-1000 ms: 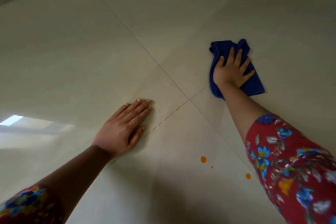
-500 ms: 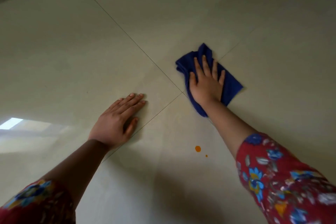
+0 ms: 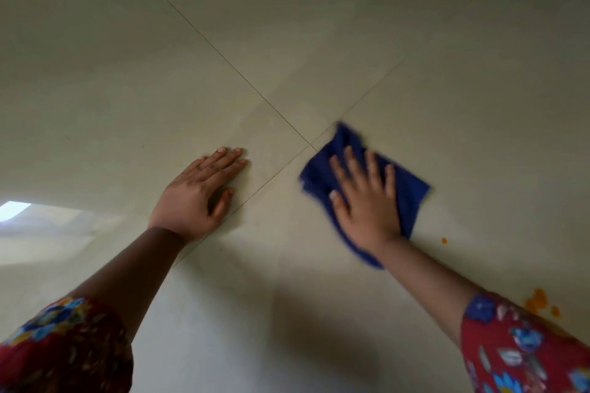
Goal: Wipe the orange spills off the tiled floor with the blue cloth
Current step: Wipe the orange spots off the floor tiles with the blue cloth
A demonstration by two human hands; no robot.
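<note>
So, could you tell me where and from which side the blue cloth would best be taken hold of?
Probably at the peak of the blue cloth near the grout crossing, coming from above on the far side. That bunched corner sticks out beyond the fingers of the right hand, which lies flat on the cloth's middle. The rest lies flat on the tiled floor, harder to pinch.

Tiled floor (image 3: 319, 25) lies open beyond both hands and between them. Left hand (image 3: 196, 191) lies flat left of the grout cross; right hand (image 3: 367, 201) presses the blue cloth (image 3: 412, 191) just right of it. Orange spills (image 3: 539, 300) lie beside the right sleeve (image 3: 523, 351), one drop (image 3: 444, 240) just beside the cloth.
</note>
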